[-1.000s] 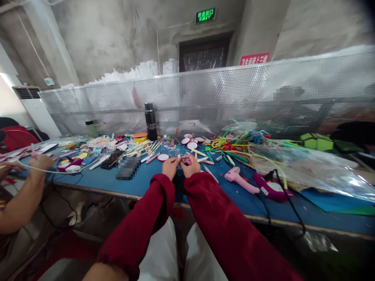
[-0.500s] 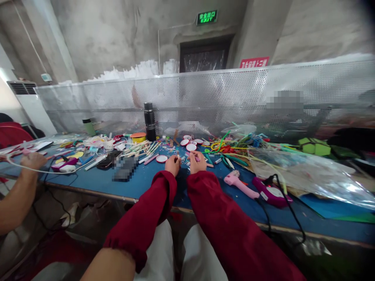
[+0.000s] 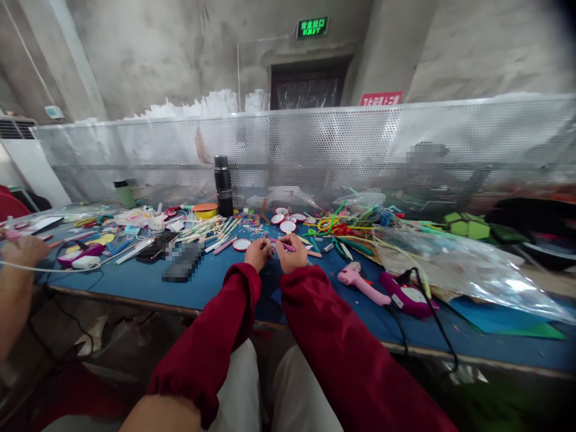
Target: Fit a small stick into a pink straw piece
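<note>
My left hand point(image 3: 258, 255) is closed in a pinch above the blue table; whatever its fingertips hold is too small to make out. Right beside it, my right hand point(image 3: 293, 257) grips a short pinkish-purple stick point(image 3: 285, 245), whose tip points toward the left fingers. The fingertips of both hands almost meet, and I cannot tell whether they touch. Just left of them lies a round white lid with a red rim point(image 3: 242, 245). Several similar white discs point(image 3: 288, 227) are grouped behind my hands.
A pink glue gun point(image 3: 363, 284) and a purple device point(image 3: 408, 296) with black cords lie to the right. A black bottle point(image 3: 223, 187), pale sticks point(image 3: 220, 229) and a dark phone point(image 3: 183, 262) are to the left. Another person's hand point(image 3: 24, 251) is at far left.
My two hands have come closer together, the stick now reaching toward the left fingers. The whole view has shifted slightly, so the table things appear further left.
</note>
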A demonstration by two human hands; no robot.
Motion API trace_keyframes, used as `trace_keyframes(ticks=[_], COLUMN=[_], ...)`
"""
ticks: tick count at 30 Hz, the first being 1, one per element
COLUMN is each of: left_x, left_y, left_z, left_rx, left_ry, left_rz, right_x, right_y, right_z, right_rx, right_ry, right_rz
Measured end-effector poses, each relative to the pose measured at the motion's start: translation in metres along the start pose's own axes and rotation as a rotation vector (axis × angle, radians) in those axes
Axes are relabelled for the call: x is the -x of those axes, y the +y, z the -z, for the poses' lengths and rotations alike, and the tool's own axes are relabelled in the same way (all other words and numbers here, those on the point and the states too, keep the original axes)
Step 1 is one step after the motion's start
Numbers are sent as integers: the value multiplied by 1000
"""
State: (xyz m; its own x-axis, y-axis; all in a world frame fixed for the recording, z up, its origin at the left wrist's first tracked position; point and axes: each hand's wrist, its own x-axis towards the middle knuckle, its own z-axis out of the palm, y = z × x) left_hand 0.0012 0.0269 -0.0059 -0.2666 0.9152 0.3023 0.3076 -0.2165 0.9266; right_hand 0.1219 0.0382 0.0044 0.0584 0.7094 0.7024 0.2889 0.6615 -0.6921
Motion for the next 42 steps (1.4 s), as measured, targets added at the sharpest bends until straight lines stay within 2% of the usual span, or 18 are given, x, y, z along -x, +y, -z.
trace_keyframes(ticks=[8, 32, 42], left_x=[-1, 2, -6], left_y=[0, 2, -11], left_z=[0, 4, 2], left_rx=[45, -59, -71], left_ry=[-13, 11, -1], left_rz=[45, -9, -12], right_x=[1, -2, -3], right_y=[2, 7, 9], right_z=[0, -1, -4], right_rx=[47, 78, 86], right_ry=[-31, -70, -59], right_rz=[25, 26, 14])
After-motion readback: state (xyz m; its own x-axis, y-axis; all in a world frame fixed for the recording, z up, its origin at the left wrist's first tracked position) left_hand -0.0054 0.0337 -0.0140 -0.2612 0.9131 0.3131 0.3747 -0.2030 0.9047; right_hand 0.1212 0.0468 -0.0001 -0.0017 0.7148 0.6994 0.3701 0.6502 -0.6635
